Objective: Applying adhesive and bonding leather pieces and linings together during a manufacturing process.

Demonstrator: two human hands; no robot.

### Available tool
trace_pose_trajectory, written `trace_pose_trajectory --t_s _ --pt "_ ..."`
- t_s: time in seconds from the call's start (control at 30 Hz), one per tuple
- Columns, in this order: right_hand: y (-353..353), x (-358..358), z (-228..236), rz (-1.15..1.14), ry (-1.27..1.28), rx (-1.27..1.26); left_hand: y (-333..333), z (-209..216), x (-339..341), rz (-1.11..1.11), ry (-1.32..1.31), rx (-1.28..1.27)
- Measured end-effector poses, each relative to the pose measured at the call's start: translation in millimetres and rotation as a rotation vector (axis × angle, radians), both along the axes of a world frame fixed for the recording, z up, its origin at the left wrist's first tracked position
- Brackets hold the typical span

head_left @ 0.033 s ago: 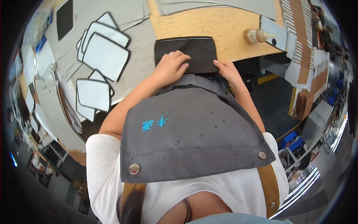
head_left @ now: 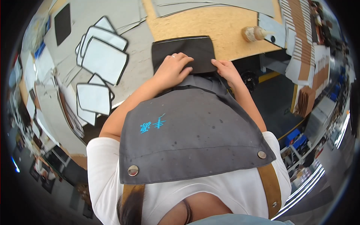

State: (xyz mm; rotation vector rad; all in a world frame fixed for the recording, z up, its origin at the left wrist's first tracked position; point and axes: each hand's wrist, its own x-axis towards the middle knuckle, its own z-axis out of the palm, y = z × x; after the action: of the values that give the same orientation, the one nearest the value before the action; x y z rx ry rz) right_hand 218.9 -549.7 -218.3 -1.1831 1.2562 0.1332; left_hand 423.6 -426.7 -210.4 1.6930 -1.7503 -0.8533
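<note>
A dark, nearly square panel (head_left: pixel 200 50), smooth like leather or coated fabric, lies at the table's near edge in front of my apron. My left hand (head_left: pixel 173 69) rests on its lower left part, fingers bent a little and the thumb apart from them. At the panel's right edge, my right hand (head_left: pixel 226 70) pinches the border between thumb and fingers. The panel's near edge meets the grey apron (head_left: pixel 195 127), and my left hand covers its near left corner.
White panels with black borders (head_left: pixel 105 60) lie overlapped on the grey board at left, with smaller ones (head_left: pixel 93 98) nearer. A dark rectangular piece (head_left: pixel 62 24) lies farther back. A squat bottle with a nozzle (head_left: pixel 252 33) stands at right. Brown-and-white strips (head_left: pixel 300 45) line the far right.
The view has shifted slightly. The dark panel appears a little farther left and tilted a touch; both hands keep the same hold.
</note>
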Motion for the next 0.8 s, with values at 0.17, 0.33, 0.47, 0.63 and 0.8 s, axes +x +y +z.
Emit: trace_pose_trajectory --t_s 0.17,0.33,0.47,0.63,0.8 --pt "18 25 26 -0.098 -0.205 -0.019 -20 20 -22 -0.156 -0.152 -0.169" --pt "15 19 18 -0.001 -0.298 -0.232 -15 12 -13 -0.155 -0.216 -0.256" --pt "-6 10 -2 -0.096 -0.242 -0.446 -6 10 -9 -0.168 -0.190 -0.326" --pt "-21 35 6 -0.211 -0.268 -0.183 -5 10 -7 -0.168 -0.187 -0.372" --pt "-26 56 -12 -0.115 -0.435 -0.233 -5 12 -6 -0.184 -0.203 -0.366"
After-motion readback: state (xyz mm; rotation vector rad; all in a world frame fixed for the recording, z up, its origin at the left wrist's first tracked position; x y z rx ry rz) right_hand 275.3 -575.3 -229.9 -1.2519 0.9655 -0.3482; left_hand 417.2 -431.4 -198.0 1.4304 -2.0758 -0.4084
